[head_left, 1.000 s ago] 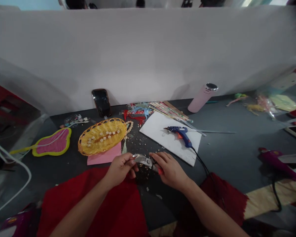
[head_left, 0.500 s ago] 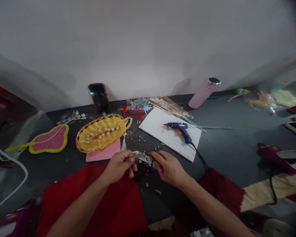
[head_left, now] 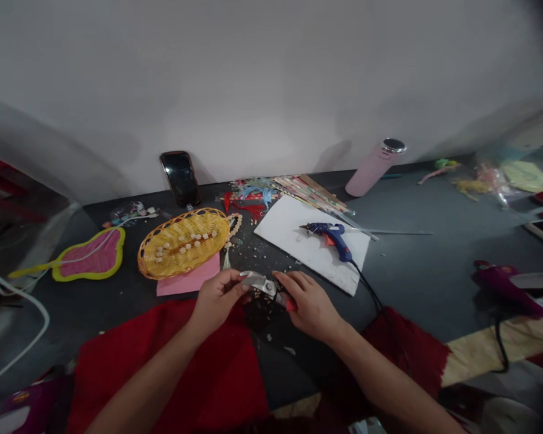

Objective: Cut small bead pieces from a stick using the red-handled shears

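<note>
Surface: dark grey table (head_left: 416, 271), backed by a plain pale wall (head_left: 262, 90); reference landmark is the white board (head_left: 285, 223). Small pale bits are scattered over the table to the near left of the board. Metal cutters (head_left: 263, 284) are held just off the board's near-left side, above a dark patch strewn with crumbs. Right hand (head_left: 310, 301) is wrapped about their red handle; left hand (head_left: 219, 298) has thumb and forefinger drawn together at the blade end, but whether they pinch a piece or the metal cannot be told, the fingers covering that spot. Much of the handle is concealed by the right palm. A purple tool (head_left: 36, 404), far to the near left of the board, is cut off by the frame; plastic-wrapped goods well right of the board are blurred. On the board lies a blue glue gun (head_left: 337, 241), its black cord crossing the near-right edge. Left of the board: yellow basket (head_left: 203, 223) with pale beads inside, overlapping a pink sheet (head_left: 190, 283). Beyond the far-left corner, a phone (head_left: 181, 179) leans on the wall; beyond the far-right, a pink bottle (head_left: 371, 172). Red cloth (head_left: 217, 374), nearer than the board, lies partly under the left forearm.
</note>
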